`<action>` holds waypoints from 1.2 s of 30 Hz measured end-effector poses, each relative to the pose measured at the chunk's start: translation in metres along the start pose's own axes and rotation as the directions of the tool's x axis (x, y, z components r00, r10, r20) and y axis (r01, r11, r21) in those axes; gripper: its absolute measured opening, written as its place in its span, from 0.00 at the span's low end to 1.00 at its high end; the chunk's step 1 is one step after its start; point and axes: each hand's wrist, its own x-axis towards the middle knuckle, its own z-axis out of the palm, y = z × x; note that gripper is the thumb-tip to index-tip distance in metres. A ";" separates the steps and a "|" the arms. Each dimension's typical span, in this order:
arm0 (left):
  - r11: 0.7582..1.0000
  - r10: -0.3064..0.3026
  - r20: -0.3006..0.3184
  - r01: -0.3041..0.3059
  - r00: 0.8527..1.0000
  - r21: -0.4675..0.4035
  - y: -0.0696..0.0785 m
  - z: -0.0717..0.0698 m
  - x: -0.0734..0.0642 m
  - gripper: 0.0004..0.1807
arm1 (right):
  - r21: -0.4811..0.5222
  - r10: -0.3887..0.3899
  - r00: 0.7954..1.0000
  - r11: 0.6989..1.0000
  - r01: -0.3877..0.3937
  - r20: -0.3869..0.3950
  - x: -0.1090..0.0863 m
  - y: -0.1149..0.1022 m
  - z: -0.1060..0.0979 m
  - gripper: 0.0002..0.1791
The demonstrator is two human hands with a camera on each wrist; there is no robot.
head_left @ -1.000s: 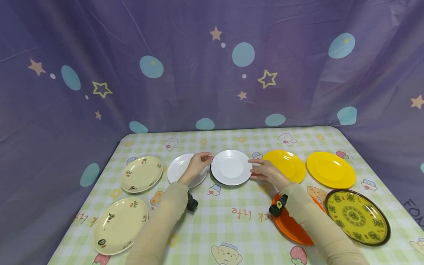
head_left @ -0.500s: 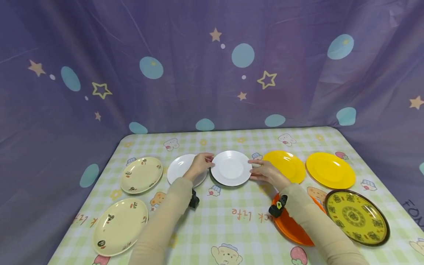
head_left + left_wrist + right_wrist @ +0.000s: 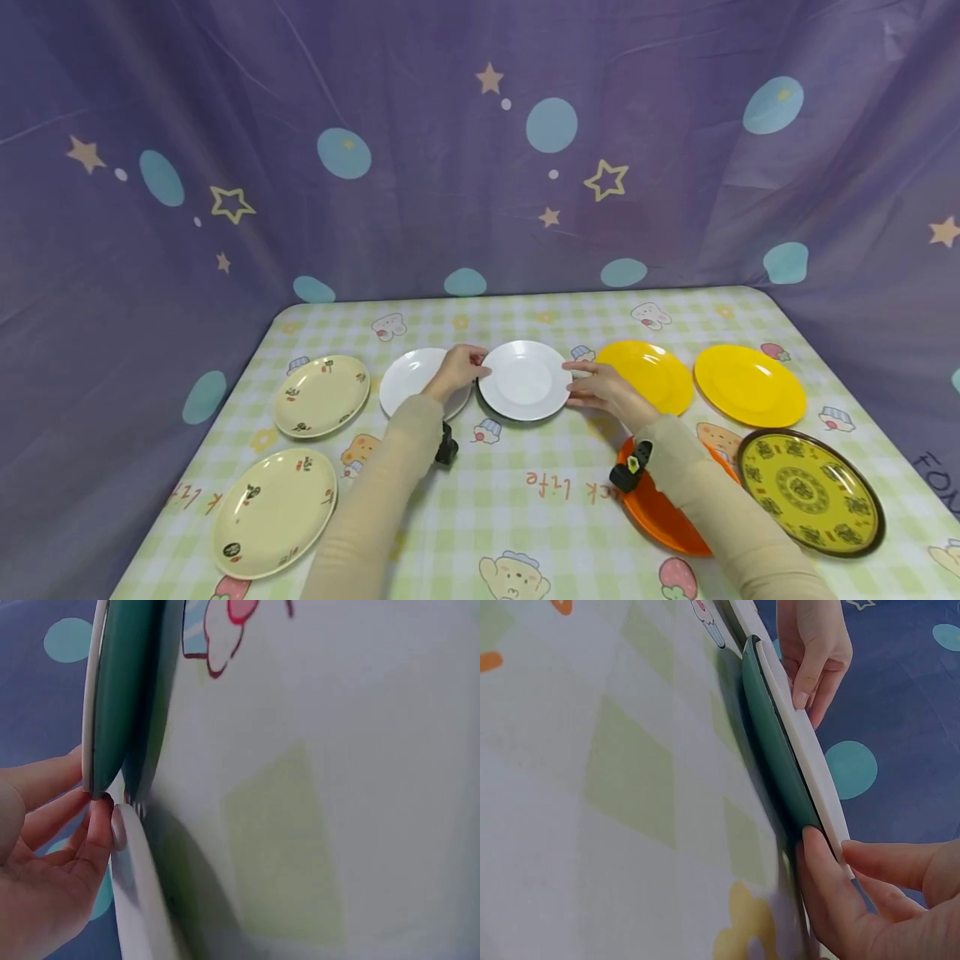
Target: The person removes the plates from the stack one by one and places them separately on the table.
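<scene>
In the head view a round white plate (image 3: 523, 379) is between my hands near the middle of the table. Both wrist views show a dark green layer (image 3: 776, 750) beneath its white rim, just over the tablecloth. My left hand (image 3: 455, 372) pinches the left edge, thumb on the white top and fingertips under the green. On the opposite edge, my right hand (image 3: 606, 388) grips white and green together between thumb and fingers. A second white plate (image 3: 408, 379) lies to the left, partly hidden under my left hand and wrist.
Two cream plates with small prints (image 3: 322, 396) lie at the left. To the right are two yellow plates (image 3: 750, 385), an orange plate (image 3: 660, 508) partly covered by my right forearm, and a dark-rimmed patterned plate (image 3: 806, 492). A purple curtain (image 3: 465, 208) hangs behind.
My left hand has moved right, from above the second white plate to the left rim of the middle one, and now pinches it. The right hand keeps its hold.
</scene>
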 end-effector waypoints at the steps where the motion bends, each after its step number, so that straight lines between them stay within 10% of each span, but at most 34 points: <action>1: 1.000 -0.028 0.008 0.028 1.000 -0.002 0.021 -0.007 -0.009 0.20 | 0.002 -0.002 1.000 1.000 0.002 -0.001 0.000 0.000 0.000 0.26; 4: 0.989 -0.150 0.031 0.150 0.988 0.011 0.076 -0.023 -0.033 0.19 | 0.000 0.000 1.000 1.000 0.000 -0.004 0.000 0.000 0.001 0.26; 6: 0.988 -0.152 0.020 0.152 0.988 0.016 0.077 -0.022 -0.034 0.19 | 0.000 0.002 1.000 1.000 -0.002 -0.006 0.001 0.000 0.001 0.26; 11: 0.998 -0.056 0.006 0.056 0.998 0.009 0.015 -0.004 -0.007 0.18 | 0.013 0.006 1.000 1.000 -0.006 -0.012 0.002 0.000 0.000 0.26; 17: 0.994 -0.109 -0.015 0.110 0.994 0.028 -0.017 0.008 0.011 0.20 | 0.018 0.023 0.999 1.000 -0.023 -0.030 0.002 0.000 0.002 0.26; 27: 0.988 -0.153 -0.045 0.153 0.987 0.008 -0.143 0.056 0.077 0.23 | 0.031 0.019 1.000 0.999 -0.019 -0.012 0.001 -0.001 0.001 0.27; 32: 0.984 -0.174 -0.046 0.176 0.984 0.032 -0.169 0.068 0.092 0.20 | 0.051 0.006 1.000 0.999 -0.006 0.017 0.000 -0.001 0.000 0.27; 36: 0.984 -0.179 -0.044 0.179 0.983 -0.005 -0.155 0.062 0.085 0.19 | 0.072 -0.010 0.999 0.997 0.007 0.033 -0.001 -0.001 -0.001 0.27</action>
